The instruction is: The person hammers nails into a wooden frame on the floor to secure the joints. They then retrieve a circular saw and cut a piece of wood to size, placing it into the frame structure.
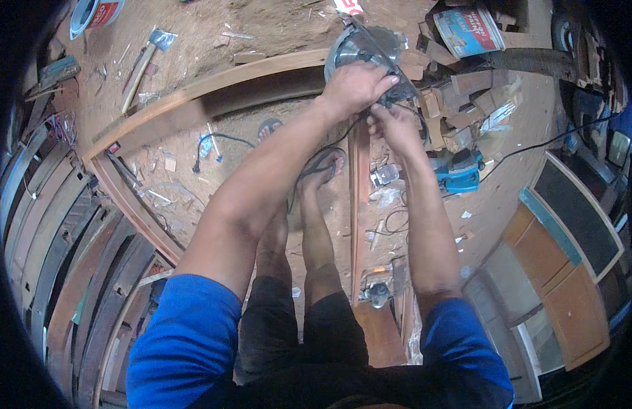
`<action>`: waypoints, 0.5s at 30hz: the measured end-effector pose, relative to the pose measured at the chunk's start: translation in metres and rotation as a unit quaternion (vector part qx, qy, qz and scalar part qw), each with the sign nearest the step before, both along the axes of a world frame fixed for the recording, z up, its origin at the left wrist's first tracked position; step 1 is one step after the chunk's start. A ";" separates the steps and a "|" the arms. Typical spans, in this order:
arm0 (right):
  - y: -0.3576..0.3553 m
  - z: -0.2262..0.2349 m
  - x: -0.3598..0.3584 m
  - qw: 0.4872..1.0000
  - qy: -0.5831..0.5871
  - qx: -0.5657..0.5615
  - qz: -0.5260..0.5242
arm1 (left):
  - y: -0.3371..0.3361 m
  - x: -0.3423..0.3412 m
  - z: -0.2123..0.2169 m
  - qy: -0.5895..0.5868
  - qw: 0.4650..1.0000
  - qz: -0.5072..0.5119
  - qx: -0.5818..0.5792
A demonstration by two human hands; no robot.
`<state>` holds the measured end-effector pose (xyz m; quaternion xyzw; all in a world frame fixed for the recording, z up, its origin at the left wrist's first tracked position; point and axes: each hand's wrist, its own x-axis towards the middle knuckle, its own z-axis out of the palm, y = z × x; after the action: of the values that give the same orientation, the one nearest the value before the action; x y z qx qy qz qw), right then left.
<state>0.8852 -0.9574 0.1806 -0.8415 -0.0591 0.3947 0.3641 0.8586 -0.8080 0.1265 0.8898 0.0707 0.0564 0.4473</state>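
A circular saw (350,48) with a round metal guard and a dark flat base plate stands tilted at the right end of a wooden frame (214,83). My left hand (357,87) lies over the saw's near side, its fingers closed round the body and partly hidden. Just below, my right hand (392,126) has its fingers curled and pinched together close against the saw. What sits between those fingertips is too small to make out. A dark cord runs down from the saw past my feet.
Wood offcuts (459,112) lie heaped to the right, near a paint bucket (469,31). A blue power tool (459,172) rests beside my right forearm. Planks (64,252) line the left side; wooden panels (568,293) lean at right. A plugged cord (199,160) and a wooden-handled tool (137,80) lie on the ground.
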 end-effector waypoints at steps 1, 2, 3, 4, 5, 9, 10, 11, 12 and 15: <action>0.005 0.010 0.001 0.956 -0.204 -0.124 0.170 | -0.001 0.000 0.000 -0.023 1.000 0.003 0.002; 0.005 0.009 -0.003 0.945 -0.246 -0.125 0.176 | -0.004 0.000 0.001 -0.007 1.000 -0.002 -0.021; 0.004 0.007 -0.008 0.932 -0.287 -0.125 0.182 | -0.004 0.000 0.000 0.005 1.000 0.004 -0.019; 0.003 0.004 -0.012 0.917 -0.328 -0.126 0.188 | -0.002 0.002 0.000 0.014 1.000 0.010 -0.018; 0.001 0.001 -0.014 0.900 -0.369 -0.127 0.193 | -0.001 0.004 0.001 0.024 0.999 0.016 -0.018; 0.002 -0.008 -0.021 0.972 0.091 0.090 -0.199 | 0.008 -0.002 0.004 0.027 0.999 0.009 -0.037; 0.006 -0.010 -0.025 0.981 0.024 0.082 -0.175 | 0.011 -0.002 0.003 0.023 0.999 -0.001 -0.040; 0.009 -0.011 -0.029 0.985 -0.042 0.074 -0.150 | 0.012 -0.002 0.003 0.020 0.999 -0.012 -0.043; 0.013 -0.012 -0.034 0.984 -0.109 0.066 -0.124 | 0.013 -0.001 0.003 0.032 0.999 -0.010 -0.030; 0.018 -0.014 -0.041 0.949 -0.308 0.040 -0.046 | 0.016 0.005 0.004 0.071 0.997 -0.016 -0.020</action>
<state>0.8438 -0.9390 0.1667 -0.9087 -0.1457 0.0962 0.3792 0.8634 -0.7916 0.1304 0.8836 0.0888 -0.0151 0.4595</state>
